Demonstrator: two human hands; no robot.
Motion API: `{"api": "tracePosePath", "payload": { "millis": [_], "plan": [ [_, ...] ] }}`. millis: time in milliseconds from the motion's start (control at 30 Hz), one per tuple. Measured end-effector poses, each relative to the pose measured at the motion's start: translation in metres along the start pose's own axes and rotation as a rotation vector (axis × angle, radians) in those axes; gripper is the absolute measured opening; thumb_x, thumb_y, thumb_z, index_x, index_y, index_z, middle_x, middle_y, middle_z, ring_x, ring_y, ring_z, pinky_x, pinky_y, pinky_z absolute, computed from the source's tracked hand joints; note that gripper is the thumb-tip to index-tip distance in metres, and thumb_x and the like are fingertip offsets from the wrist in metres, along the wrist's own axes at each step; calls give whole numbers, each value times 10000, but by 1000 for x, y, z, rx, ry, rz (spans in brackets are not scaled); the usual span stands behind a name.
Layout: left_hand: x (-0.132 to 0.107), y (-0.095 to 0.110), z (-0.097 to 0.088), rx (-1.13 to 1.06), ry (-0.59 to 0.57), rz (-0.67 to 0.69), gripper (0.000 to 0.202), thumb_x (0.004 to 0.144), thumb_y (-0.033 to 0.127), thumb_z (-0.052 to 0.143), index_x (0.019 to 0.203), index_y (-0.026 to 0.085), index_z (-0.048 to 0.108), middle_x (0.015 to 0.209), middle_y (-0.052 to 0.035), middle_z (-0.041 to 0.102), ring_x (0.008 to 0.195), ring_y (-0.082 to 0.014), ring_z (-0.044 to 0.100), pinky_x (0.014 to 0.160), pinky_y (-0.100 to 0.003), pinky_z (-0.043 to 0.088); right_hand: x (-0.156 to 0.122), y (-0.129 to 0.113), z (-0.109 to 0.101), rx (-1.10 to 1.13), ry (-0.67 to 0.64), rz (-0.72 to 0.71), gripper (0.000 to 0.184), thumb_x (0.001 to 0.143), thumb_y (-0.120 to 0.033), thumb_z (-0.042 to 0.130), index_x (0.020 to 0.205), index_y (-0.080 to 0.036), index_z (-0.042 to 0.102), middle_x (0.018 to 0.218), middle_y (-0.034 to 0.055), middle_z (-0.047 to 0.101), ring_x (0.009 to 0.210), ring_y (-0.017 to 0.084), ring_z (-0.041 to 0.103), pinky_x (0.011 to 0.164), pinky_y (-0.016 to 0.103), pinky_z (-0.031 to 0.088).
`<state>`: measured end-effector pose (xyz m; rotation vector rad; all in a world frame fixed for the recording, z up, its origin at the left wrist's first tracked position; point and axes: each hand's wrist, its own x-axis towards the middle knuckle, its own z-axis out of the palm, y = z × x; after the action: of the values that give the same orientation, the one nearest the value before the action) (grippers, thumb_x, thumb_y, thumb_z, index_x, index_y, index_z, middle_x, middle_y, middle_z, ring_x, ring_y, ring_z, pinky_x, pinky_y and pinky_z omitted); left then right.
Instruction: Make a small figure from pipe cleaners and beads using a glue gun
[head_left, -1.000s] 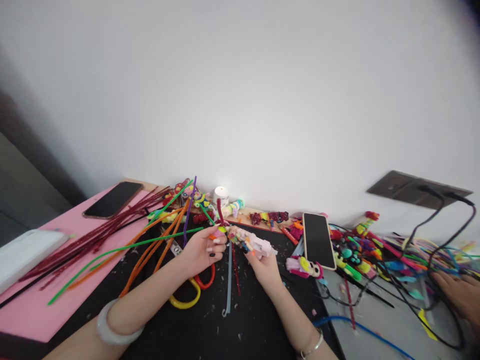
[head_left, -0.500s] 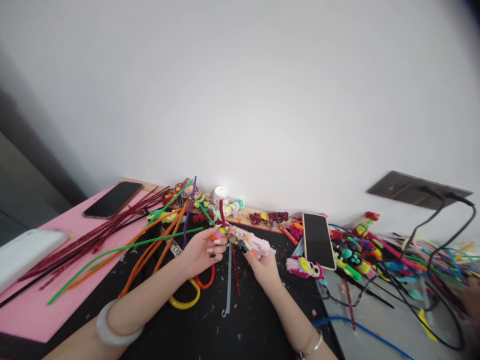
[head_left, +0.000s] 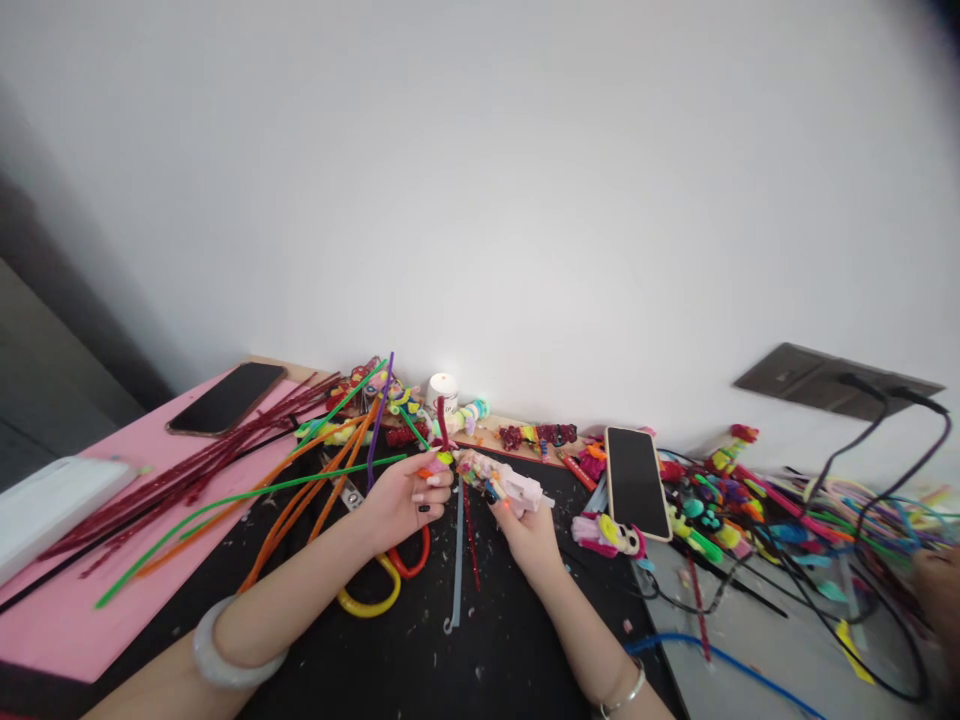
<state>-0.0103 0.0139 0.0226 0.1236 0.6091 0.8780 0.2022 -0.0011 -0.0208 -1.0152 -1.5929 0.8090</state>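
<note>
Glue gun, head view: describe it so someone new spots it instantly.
Start at the black work surface, right of the pink sheet. Above it, the right hand holds the glue gun, its front pointing toward the left hand. Its smooth, pale pink rear and mottled, multicoloured front set it apart from the thin pipe cleaners nearby.

Black tabletop (head_left: 405,665), yellow-and-red-handled scissors (head_left: 397,580), pale translucent strip (head_left: 458,560), small scattered scraps (head_left: 481,674)

Head view: forward and down, near above black tabletop (head_left: 360,670), facing wall (head_left: 480,200).
</note>
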Motion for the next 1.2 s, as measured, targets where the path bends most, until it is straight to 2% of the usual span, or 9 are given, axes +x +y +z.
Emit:
{"api": "tracePosePath", "payload": {
  "millis": [200, 367, 567, 733, 867, 967, 1200],
  "plan": [
    [-1, 2, 5, -21, 25, -7, 401, 1161, 278, 371, 786, 185, 479, 629, 72, 407, 396, -37, 298, 433, -184, 218, 0, 2, -1, -9, -6, 2, 304, 902, -240, 709, 1157, -194, 868, 1165, 126, 878, 1084, 326, 841, 997, 463, 683],
    [-1, 0, 4, -12, 22, -12, 417, 1169, 282, 355, 780, 186, 472, 624, 74, 412, 389, -33, 309, 429, -182, 238, -2, 9, -2, -59, -17, 14, 230, 912, -253, 720, 1084, -196, 863, 1041, 114, 884, 933, 301, 844, 876, 412, 705],
    [0, 0, 1, -14, 3, -15, 368, 1148, 269, 409, 798, 186, 487, 638, 71, 411, 406, -43, 305, 440, -188, 245, -2, 6, -2, -78, -12, 17, 182, 902, -255, 721, 1015, -194, 850, 948, 99, 875, 857, 277, 824, 807, 369, 699],
    [3, 0, -4, -22, -24, -9, 307, 1107, 242, 510, 805, 190, 486, 660, 71, 409, 421, -43, 301, 444, -187, 251, -1, 3, -1, -79, 8, 9, 241, 895, -260, 699, 1072, -196, 849, 1020, 105, 880, 900, 283, 825, 839, 386, 698],
    [4, -1, -5, -45, -30, -5, 277, 1106, 236, 518, 835, 185, 503, 666, 70, 420, 418, -42, 313, 442, -183, 245, -2, 6, -1, -138, -3, -3, 143, 903, -277, 694, 910, -214, 822, 852, 72, 839, 804, 258, 787, 747, 336, 676],
    [3, -2, -3, -73, -23, -8, 266, 1121, 234, 487, 862, 179, 516, 665, 72, 426, 412, -40, 317, 443, -175, 245, -4, 7, -1, -172, 12, -21, 140, 891, -265, 674, 795, -227, 768, 763, 47, 791, 730, 232, 743, 685, 299, 643],
    [0, -3, 0, -81, 2, 2, 283, 1135, 230, 452, 871, 167, 530, 655, 71, 431, 409, -39, 318, 439, -168, 260, -5, 7, 0, -207, 30, -36, 106, 879, -253, 667, 814, -226, 746, 779, 42, 780, 683, 207, 702, 655, 279, 608]
  ]
}}
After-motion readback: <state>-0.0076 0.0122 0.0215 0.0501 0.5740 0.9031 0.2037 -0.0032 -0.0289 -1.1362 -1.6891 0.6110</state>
